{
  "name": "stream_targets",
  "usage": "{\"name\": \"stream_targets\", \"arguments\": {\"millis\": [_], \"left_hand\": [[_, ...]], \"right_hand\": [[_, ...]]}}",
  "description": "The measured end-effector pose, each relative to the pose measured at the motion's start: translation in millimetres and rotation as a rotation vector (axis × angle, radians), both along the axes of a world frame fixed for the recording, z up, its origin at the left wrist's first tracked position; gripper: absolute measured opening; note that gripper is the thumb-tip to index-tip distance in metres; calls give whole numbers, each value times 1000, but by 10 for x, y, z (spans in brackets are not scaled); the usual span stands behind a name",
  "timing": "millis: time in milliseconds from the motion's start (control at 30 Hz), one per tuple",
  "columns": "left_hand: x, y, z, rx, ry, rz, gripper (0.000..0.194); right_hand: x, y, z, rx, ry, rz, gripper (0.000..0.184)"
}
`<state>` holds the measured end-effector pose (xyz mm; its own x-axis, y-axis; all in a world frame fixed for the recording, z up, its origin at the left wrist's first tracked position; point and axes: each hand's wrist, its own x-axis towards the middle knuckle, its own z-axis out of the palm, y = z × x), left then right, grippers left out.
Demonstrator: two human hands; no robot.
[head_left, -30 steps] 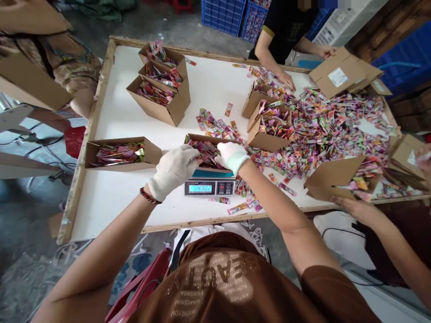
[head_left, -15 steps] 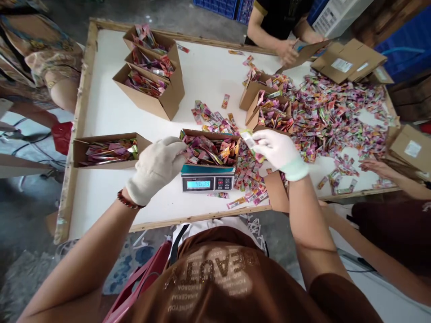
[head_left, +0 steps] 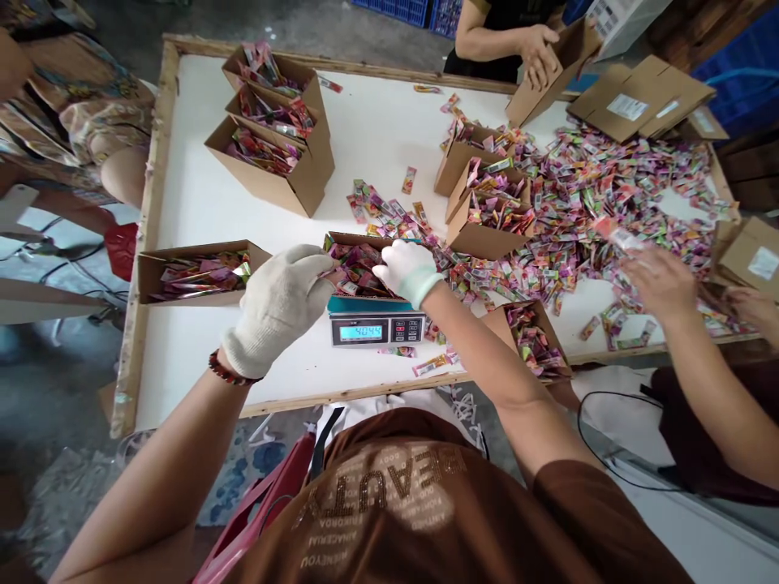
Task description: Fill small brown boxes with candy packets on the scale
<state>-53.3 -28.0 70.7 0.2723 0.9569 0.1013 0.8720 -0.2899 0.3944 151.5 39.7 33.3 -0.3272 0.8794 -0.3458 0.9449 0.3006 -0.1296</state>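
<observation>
A cardboard box (head_left: 353, 238) filled with small colourful packets (head_left: 360, 280) stands on a digital scale (head_left: 377, 328) with a lit blue display. My left hand (head_left: 286, 288), in a pale knitted glove, is at the box's left edge with its fingers bent together; what lies in them, if anything, is hidden. Gloved too, my right hand (head_left: 406, 269) reaches into the right part of the same box. Its fingers curl down onto the packets, and I cannot make out what is between them.
A filled box (head_left: 200, 299) lies at left, with several filled boxes (head_left: 292, 174) behind. Loose packets (head_left: 584, 203) heap at right, beside more boxes (head_left: 487, 235). A co-worker's hand (head_left: 660, 280) is over the heap; another's hand (head_left: 539, 55) touches a carton (head_left: 548, 85) at the back.
My right hand has moved left from beside the box into it; the packet it held no longer shows. My left hand stays near the box. The right co-worker's hand has lifted packets.
</observation>
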Motion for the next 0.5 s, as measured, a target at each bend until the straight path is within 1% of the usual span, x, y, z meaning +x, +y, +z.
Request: {"name": "stream_targets", "arguments": {"millis": [67, 133, 167, 233, 300, 367, 400, 433, 467, 500], "left_hand": [[2, -27, -19, -17, 5, -16, 37], [-4, -44, -71, -32, 6, -49, 38], [-1, -46, -106, -32, 4, -64, 38], [31, -32, -189, -29, 10, -100, 39], [118, 0, -279, -55, 39, -141, 38], [256, 39, -368, -106, 74, -185, 37], [335, 56, -411, -128, 85, -205, 38], [412, 72, -451, -142, 88, -222, 39], [481, 85, -487, -148, 85, -239, 40], [535, 94, -519, -150, 79, -255, 39]], "right_hand": [[-69, 67, -122, -93, -86, 33, 29], [-41, 73, -145, -93, -69, 46, 31], [9, 54, -108, -61, -18, 49, 32], [187, -13, 54, 16, 132, 44, 33], [471, -96, 273, 91, 291, 23, 33], [845, -151, 440, 134, 401, -21, 32], [1056, -153, 472, 135, 419, -45, 32], [1276, -132, 460, 126, 405, -73, 30], [1499, -84, 405, 113, 353, -106, 27], [1718, -9, 311, 100, 274, -152, 22]]}}
